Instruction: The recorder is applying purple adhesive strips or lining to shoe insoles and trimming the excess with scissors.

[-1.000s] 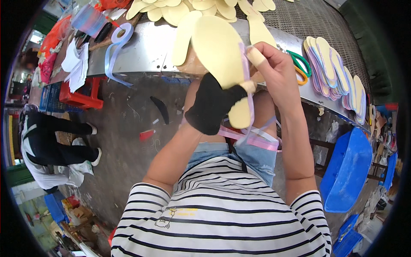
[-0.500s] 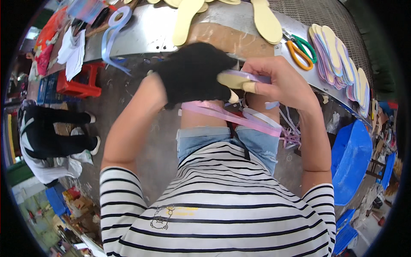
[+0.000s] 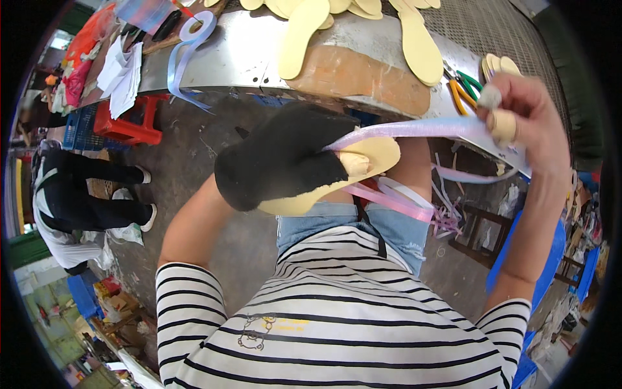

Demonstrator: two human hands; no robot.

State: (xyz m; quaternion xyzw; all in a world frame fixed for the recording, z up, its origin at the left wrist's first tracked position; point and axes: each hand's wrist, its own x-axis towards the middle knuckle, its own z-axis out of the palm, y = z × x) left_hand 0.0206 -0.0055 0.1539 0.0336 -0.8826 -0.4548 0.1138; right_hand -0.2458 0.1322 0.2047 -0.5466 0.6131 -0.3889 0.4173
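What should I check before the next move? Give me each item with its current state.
1. Left hand has a grip on the insole: ok, the black glove covers much of it and the thumb presses on it.
2. Right hand has a grip on the ribbon: ok, though the fingers are blurred.
3. Ribbon spans between both hands: ok.
4. Ribbon fixed to the insole under the glove: cannot tell, the glove hides it.
5. Thighs free of loose strips: not ok, pink strips lie across them.
6. Scissors on the table: ok, near the right hand.
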